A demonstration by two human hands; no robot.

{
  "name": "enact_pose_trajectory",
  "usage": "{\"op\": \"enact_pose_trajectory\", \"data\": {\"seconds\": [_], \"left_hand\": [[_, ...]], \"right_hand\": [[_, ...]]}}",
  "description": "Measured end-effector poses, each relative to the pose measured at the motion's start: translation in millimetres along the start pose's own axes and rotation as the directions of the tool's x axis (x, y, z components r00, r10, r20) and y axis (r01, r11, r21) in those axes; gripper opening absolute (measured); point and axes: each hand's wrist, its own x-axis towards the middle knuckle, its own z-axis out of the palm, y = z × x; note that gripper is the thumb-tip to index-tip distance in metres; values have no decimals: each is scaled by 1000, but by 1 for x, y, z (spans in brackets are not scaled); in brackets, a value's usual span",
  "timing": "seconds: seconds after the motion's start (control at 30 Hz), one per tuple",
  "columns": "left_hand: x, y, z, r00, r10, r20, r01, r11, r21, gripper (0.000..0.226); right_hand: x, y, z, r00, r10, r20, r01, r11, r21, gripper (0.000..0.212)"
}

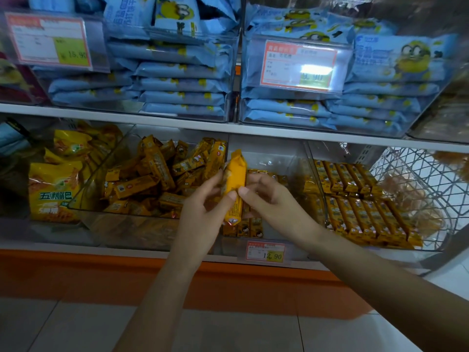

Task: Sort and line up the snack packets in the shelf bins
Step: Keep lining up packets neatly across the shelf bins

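An orange snack packet [236,179] stands upright in front of the lower shelf, pinched between my left hand [203,212] and my right hand [269,199]; both thumbs press its front. Behind it, the middle clear bin [291,158] holds a short row of the same packets [246,226] at its front. The left clear bin [101,196] is full of these packets in a loose heap [157,179]. In the right clear bin [317,174] the packets [360,196] lie lined up in neat rows.
Blue cartoon-print packets [177,80] fill the upper shelf bins. Yellow bags [55,184] stand at far left and a white wire basket [418,179] at far right. A price tag [265,251] hangs on the shelf edge above the orange plinth [101,275].
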Motion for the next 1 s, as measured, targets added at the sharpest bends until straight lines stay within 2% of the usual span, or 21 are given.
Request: {"op": "enact_pose_trajectory", "data": {"seconds": [0.07,0.13,0.2,0.27,0.33,0.47,0.6,0.63,0.7,0.77,0.8,0.9,1.0], "left_hand": [[-2,-1,2,996,84,-19,-79,980,181,45],[-2,-5,4,974,228,-2,-210,903,375,45],[1,-13,6,932,355,68,-336,781,527,40],[2,-20,7,894,436,102,-401,680,614,38],[3,-23,7,865,487,120,-437,613,658,37],[8,-29,7,802,539,258,-543,477,691,55],[10,-34,8,709,539,455,-691,398,604,74],[10,-34,8,705,528,474,-699,403,591,74],[8,-33,6,746,502,438,-661,480,576,65],[8,-35,-1,805,467,367,-590,559,583,55],[9,-39,-6,822,448,351,-564,567,600,52],[11,-52,-18,838,418,351,-533,486,692,41],[11,-56,-21,829,430,357,-530,400,748,30]], "right_hand": [[-1,-1,-3,997,-9,-79,10,1000,3,19],[2,-2,-10,988,5,-153,-4,1000,7,27],[3,-5,-19,990,35,-135,-41,998,-41,30],[2,-4,-25,994,96,-47,-101,989,-111,31],[0,-1,-30,988,151,10,-147,971,-187,33],[-1,2,-44,980,151,127,-67,860,-506,19],[-6,4,-47,956,169,238,-1,817,-576,19],[-7,6,-46,954,167,248,5,821,-572,14],[-7,8,-45,956,188,226,-42,848,-529,10],[-4,14,-49,964,226,139,-123,843,-524,19],[-2,17,-52,968,238,73,-158,812,-562,24],[9,28,-57,964,251,-81,-238,695,-679,31],[31,47,-60,901,419,-114,-371,608,-702,39]]}}
